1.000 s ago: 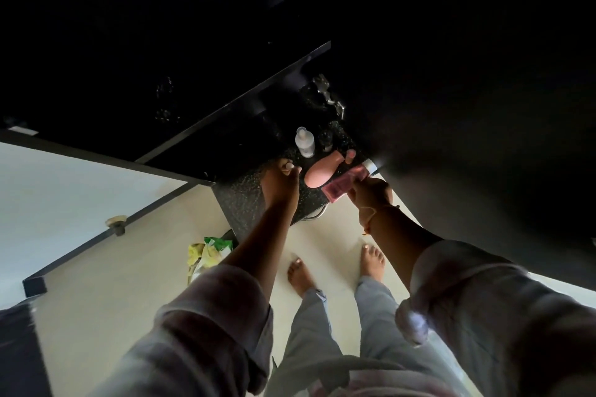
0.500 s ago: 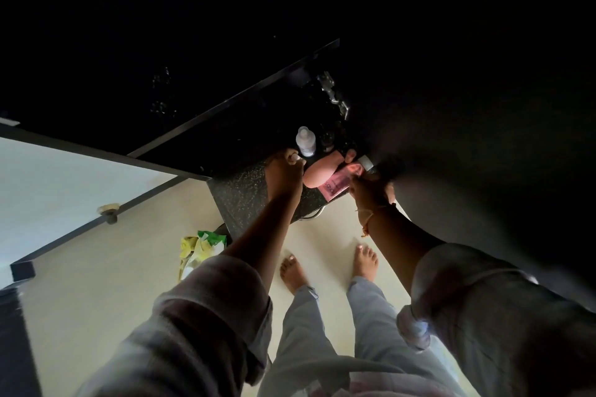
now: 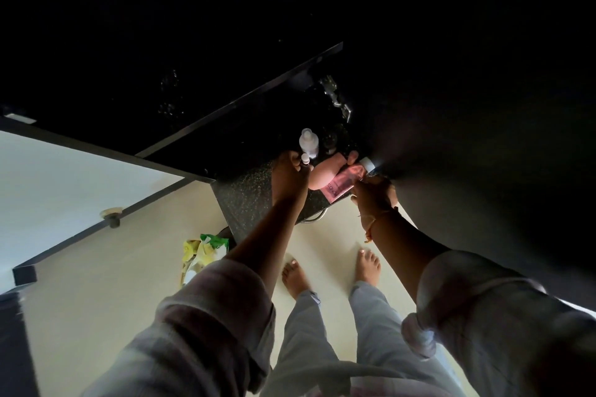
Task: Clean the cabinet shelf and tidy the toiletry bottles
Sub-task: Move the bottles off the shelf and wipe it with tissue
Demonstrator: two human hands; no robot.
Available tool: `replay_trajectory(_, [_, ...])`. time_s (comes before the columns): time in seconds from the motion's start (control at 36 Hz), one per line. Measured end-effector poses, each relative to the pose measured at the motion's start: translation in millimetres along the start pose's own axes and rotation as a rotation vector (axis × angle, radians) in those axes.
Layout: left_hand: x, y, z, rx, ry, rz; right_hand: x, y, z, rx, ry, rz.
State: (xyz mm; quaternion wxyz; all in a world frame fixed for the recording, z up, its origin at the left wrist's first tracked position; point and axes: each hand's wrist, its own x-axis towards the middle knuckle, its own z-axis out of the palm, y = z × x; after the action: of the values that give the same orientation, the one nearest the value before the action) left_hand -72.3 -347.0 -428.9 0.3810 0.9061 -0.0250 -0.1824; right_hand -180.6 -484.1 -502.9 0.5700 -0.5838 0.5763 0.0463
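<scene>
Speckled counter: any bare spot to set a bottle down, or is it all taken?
Bare patch: the near-left corner of the speckled counter, between its front edge and the left hand. Crowded toward the back right: white bottle, peach bottle and pink tube held by the right hand. The dark rear is unreadable.

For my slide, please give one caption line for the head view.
Right hand holds two pink bottles over a dark speckled shelf while the left hand touches a small white-capped bottle.

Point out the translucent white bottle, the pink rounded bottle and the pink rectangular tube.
translucent white bottle [image 3: 309, 141], head view, on its body.
pink rounded bottle [image 3: 325, 175], head view, mid-body.
pink rectangular tube [image 3: 344, 184], head view, on its flat face.
</scene>
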Motion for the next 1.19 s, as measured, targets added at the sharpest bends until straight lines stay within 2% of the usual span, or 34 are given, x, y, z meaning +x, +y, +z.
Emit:
replay_trajectory(0.06, [-7.7, 1.0, -6.1, -0.026, -0.018, -0.015, 5.2, 5.3, 1.3, -0.015, -0.011, -0.004])
replay_trajectory(0.17, [-26.6, 3.3, -20.8, 0.04, -0.033, 0.059, -35.8, -28.4, -5.4, -0.133, 0.106, -0.072])
replay_trajectory(0.28, [-51.0, 13.1, -40.2, 0.115, -0.077, 0.144, -86.8, -61.8, -14.9, -0.095, 0.076, -0.122])
replay_trajectory(0.42, [-80.9, 37.2, -76.3, 0.149, -0.06, 0.235, -133.0, -87.6, -28.0, -0.348, 0.071, -0.426])
replay_trajectory(0.61, [-91.4, 95.1, -147.3, 0.092, 0.204, 0.507, -212.1, -168.5, -43.2, -0.273, 0.048, -0.799])
replay_trajectory(0.89, [-101.3, 191.3, -246.7, 0.17, 0.596, 0.856, -299.0, -282.3, -50.7, -0.129, 0.294, -1.458])
replay_trajectory(1.06, [-110.2, 240.7, -304.3, 0.159, 0.785, 0.975, -341.2, -343.7, -63.4, -0.143, 0.481, -1.719])
replay_trajectory(1.19, [-114.2, 285.5, -356.2, 0.166, 0.991, 1.05, -385.4, -396.2, -76.3, -0.145, 0.616, -1.852])
